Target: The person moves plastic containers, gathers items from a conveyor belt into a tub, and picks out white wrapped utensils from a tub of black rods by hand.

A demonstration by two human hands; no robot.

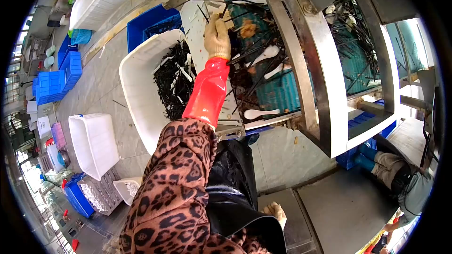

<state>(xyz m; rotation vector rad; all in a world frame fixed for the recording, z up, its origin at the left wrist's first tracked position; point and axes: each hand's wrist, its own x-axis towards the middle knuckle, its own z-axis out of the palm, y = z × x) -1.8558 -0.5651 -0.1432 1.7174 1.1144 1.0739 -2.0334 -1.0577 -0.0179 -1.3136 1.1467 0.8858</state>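
Note:
My left hand [217, 37], in a pale knit glove with a red cuff, reaches over the sorting surface beside the conveyor. Its fingers are closed around thin dark sticks [203, 14]. A teal belt [282, 91] to its right carries white spoons [266, 55], dark sticks and wet scraps. Under and left of my forearm, a white tub [136, 73] holds many dark sticks and a few white pieces. My right hand [276, 212], also gloved, is low by the black apron [233, 167]. Its fingers are curled, with nothing visible in them.
A metal frame [325, 70] crosses the belt at right. A blue crate [136, 26] stands behind the tub. White bins [94, 143] and stacked blue crates [49, 86] are on the floor at left. A co-worker [398, 174] is at lower right.

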